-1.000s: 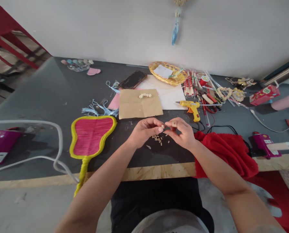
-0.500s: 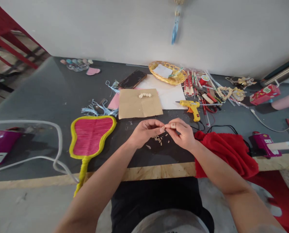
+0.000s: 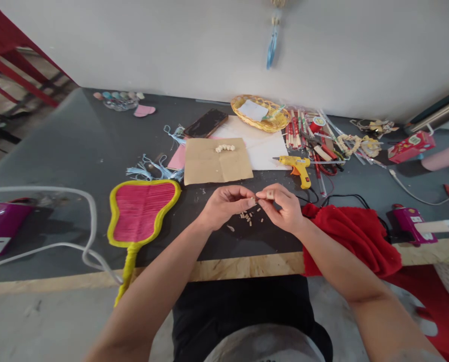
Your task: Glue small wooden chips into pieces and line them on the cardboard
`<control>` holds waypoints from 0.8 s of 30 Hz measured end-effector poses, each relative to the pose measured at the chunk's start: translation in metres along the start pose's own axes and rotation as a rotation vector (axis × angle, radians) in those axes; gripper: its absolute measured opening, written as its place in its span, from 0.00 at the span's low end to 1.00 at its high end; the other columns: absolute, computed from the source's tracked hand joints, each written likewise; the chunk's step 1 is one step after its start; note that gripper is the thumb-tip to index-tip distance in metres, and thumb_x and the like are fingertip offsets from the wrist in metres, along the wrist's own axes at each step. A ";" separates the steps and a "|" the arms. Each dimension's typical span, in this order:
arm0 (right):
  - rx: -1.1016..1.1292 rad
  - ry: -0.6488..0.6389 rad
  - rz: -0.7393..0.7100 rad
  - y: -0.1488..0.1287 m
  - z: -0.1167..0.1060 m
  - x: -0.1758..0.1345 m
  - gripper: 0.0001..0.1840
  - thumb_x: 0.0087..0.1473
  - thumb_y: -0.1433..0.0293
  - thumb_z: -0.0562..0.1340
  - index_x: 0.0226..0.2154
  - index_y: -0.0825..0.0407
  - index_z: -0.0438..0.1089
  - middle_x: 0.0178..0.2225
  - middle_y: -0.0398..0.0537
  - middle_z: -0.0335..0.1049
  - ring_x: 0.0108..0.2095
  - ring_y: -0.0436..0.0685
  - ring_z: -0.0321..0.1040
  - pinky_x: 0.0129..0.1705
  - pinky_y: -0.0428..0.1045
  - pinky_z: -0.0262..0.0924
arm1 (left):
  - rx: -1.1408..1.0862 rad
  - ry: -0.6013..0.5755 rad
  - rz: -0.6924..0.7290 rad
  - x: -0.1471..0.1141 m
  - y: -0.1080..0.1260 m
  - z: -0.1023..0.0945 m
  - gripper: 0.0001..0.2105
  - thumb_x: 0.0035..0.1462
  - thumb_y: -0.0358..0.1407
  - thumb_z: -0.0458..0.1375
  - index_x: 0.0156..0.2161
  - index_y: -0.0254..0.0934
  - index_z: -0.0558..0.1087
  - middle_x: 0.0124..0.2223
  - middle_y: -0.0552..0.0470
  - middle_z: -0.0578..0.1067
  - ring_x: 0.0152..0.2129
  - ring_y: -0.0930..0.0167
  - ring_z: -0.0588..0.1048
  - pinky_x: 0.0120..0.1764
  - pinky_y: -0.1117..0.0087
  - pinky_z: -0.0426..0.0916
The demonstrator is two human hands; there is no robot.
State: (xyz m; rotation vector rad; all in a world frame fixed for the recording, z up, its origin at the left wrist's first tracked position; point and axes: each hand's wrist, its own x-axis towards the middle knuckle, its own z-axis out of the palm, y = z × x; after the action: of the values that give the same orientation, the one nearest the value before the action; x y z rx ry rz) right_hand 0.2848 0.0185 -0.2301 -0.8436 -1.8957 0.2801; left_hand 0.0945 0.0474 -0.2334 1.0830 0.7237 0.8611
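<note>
My left hand (image 3: 227, 203) and my right hand (image 3: 284, 206) meet above the dark table, thumbs and forefingers pinched close together. What sits between the fingertips is too small to make out. A bandage (image 3: 270, 194) wraps a finger of the right hand. Below the fingers lie several small tan pieces (image 3: 246, 217) on the tabletop. Beyond my hands is a sheet of brown paper (image 3: 217, 163) with a short curved row of cream beads (image 3: 225, 148) on it. A yellow glue gun (image 3: 299, 167) lies on its side past my right hand.
A pink fan with yellow edging (image 3: 143, 211) lies left, its handle over the table edge. Right are a red cloth (image 3: 348, 236) and purple power strip (image 3: 413, 224). Behind stand a wicker basket (image 3: 262, 124), a phone (image 3: 206, 123), and wrapped sticks (image 3: 294, 133). White cable (image 3: 91, 216) loops at left.
My fingertips have shifted very slightly against each other. Both hands stay in the same place, and the things on the table have not moved.
</note>
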 end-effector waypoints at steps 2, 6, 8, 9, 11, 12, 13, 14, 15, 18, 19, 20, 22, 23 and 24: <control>0.011 0.000 -0.011 0.000 0.001 0.000 0.09 0.57 0.76 0.63 0.41 0.50 0.72 0.35 0.49 0.75 0.35 0.51 0.74 0.35 0.46 0.73 | 0.000 0.011 -0.021 0.001 -0.001 0.000 0.11 0.44 0.39 0.72 0.31 0.34 0.80 0.27 0.53 0.76 0.24 0.78 0.70 0.29 0.77 0.64; 0.003 0.002 -0.025 0.002 0.001 -0.001 0.06 0.56 0.75 0.65 0.38 0.51 0.72 0.34 0.48 0.75 0.34 0.50 0.74 0.36 0.45 0.72 | 0.001 0.043 -0.041 0.002 -0.001 0.000 0.13 0.41 0.41 0.73 0.28 0.34 0.80 0.25 0.54 0.75 0.22 0.79 0.68 0.27 0.77 0.62; -0.009 -0.007 -0.023 0.002 0.002 -0.001 0.05 0.57 0.75 0.65 0.37 0.51 0.72 0.33 0.47 0.75 0.33 0.50 0.74 0.36 0.45 0.72 | 0.006 0.047 -0.044 0.002 0.000 0.001 0.13 0.40 0.41 0.73 0.27 0.34 0.80 0.24 0.54 0.75 0.22 0.78 0.67 0.27 0.77 0.61; -0.014 -0.011 -0.021 0.002 0.002 -0.001 0.05 0.57 0.75 0.65 0.37 0.51 0.72 0.33 0.47 0.75 0.33 0.50 0.73 0.36 0.45 0.72 | 0.009 0.046 -0.045 0.002 0.000 0.001 0.13 0.40 0.41 0.73 0.27 0.34 0.80 0.24 0.54 0.75 0.22 0.78 0.67 0.27 0.77 0.61; -0.023 -0.016 -0.020 0.001 0.002 0.000 0.04 0.57 0.75 0.64 0.36 0.51 0.72 0.33 0.47 0.75 0.33 0.50 0.74 0.36 0.45 0.72 | 0.018 0.046 -0.047 0.001 0.001 0.001 0.13 0.39 0.40 0.74 0.26 0.34 0.80 0.24 0.54 0.75 0.22 0.78 0.67 0.27 0.76 0.61; -0.028 -0.019 -0.022 0.001 0.002 0.000 0.04 0.58 0.75 0.63 0.36 0.51 0.71 0.33 0.48 0.75 0.33 0.50 0.74 0.36 0.45 0.72 | 0.023 0.046 -0.047 0.001 0.002 0.001 0.13 0.39 0.40 0.74 0.26 0.34 0.80 0.24 0.54 0.75 0.22 0.78 0.67 0.27 0.76 0.61; -0.032 -0.022 -0.023 0.000 0.002 0.000 0.04 0.58 0.75 0.63 0.37 0.51 0.71 0.33 0.48 0.75 0.33 0.50 0.74 0.36 0.45 0.72 | 0.029 0.044 -0.046 0.001 0.002 0.001 0.13 0.39 0.40 0.74 0.26 0.33 0.79 0.24 0.54 0.75 0.22 0.77 0.67 0.27 0.76 0.61; -0.037 -0.025 -0.025 0.000 0.002 0.000 0.04 0.58 0.76 0.63 0.37 0.51 0.71 0.33 0.48 0.75 0.33 0.50 0.74 0.36 0.45 0.72 | 0.033 0.042 -0.043 0.001 0.002 0.001 0.13 0.39 0.41 0.74 0.26 0.33 0.79 0.23 0.53 0.75 0.22 0.77 0.67 0.27 0.76 0.61; -0.041 -0.028 -0.027 -0.001 0.002 0.000 0.05 0.58 0.76 0.62 0.37 0.51 0.71 0.33 0.48 0.75 0.34 0.50 0.74 0.36 0.46 0.72 | 0.036 0.040 -0.039 0.001 0.003 0.001 0.13 0.38 0.41 0.74 0.26 0.33 0.79 0.23 0.53 0.74 0.21 0.77 0.67 0.26 0.76 0.61; -0.047 -0.035 -0.046 -0.001 0.002 0.000 0.05 0.59 0.76 0.61 0.37 0.51 0.71 0.34 0.48 0.74 0.34 0.50 0.74 0.36 0.46 0.72 | 0.037 0.031 -0.031 0.001 0.003 0.001 0.13 0.38 0.41 0.74 0.25 0.33 0.79 0.23 0.53 0.74 0.21 0.77 0.66 0.26 0.75 0.61; -0.048 -0.036 -0.057 -0.001 0.002 0.000 0.05 0.59 0.76 0.61 0.37 0.51 0.71 0.34 0.48 0.74 0.34 0.50 0.74 0.36 0.46 0.72 | 0.037 0.027 -0.030 0.001 0.003 0.001 0.14 0.38 0.41 0.74 0.25 0.33 0.79 0.23 0.53 0.74 0.21 0.77 0.66 0.26 0.75 0.61; -0.049 -0.038 -0.068 -0.001 0.002 0.000 0.06 0.59 0.77 0.61 0.37 0.51 0.71 0.34 0.48 0.74 0.34 0.51 0.74 0.37 0.46 0.72 | 0.039 0.022 -0.030 0.002 0.003 0.001 0.14 0.38 0.41 0.74 0.25 0.33 0.79 0.23 0.53 0.74 0.21 0.78 0.66 0.26 0.75 0.61; -0.049 -0.037 -0.082 0.000 0.002 0.000 0.06 0.58 0.78 0.61 0.37 0.52 0.71 0.34 0.49 0.74 0.34 0.51 0.74 0.37 0.46 0.72 | 0.049 0.018 -0.029 0.002 0.003 0.001 0.14 0.38 0.42 0.74 0.25 0.33 0.79 0.23 0.54 0.74 0.21 0.78 0.66 0.26 0.75 0.60; -0.046 -0.035 -0.075 0.000 0.002 0.000 0.06 0.58 0.78 0.61 0.37 0.52 0.71 0.34 0.49 0.74 0.34 0.51 0.74 0.37 0.46 0.72 | 0.054 0.022 -0.028 0.002 0.002 0.001 0.14 0.38 0.42 0.73 0.25 0.33 0.79 0.23 0.54 0.74 0.21 0.77 0.66 0.26 0.75 0.60; -0.039 -0.033 -0.060 0.000 0.002 0.000 0.06 0.58 0.78 0.61 0.37 0.52 0.71 0.33 0.48 0.74 0.34 0.51 0.74 0.37 0.46 0.72 | 0.058 0.027 -0.026 0.002 0.002 0.002 0.14 0.39 0.42 0.73 0.25 0.33 0.78 0.23 0.54 0.74 0.21 0.77 0.66 0.26 0.75 0.60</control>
State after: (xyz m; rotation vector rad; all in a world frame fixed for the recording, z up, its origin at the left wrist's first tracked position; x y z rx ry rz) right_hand 0.2831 0.0189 -0.2315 -0.8108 -1.9589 0.2226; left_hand 0.0966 0.0485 -0.2315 1.1125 0.7877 0.8384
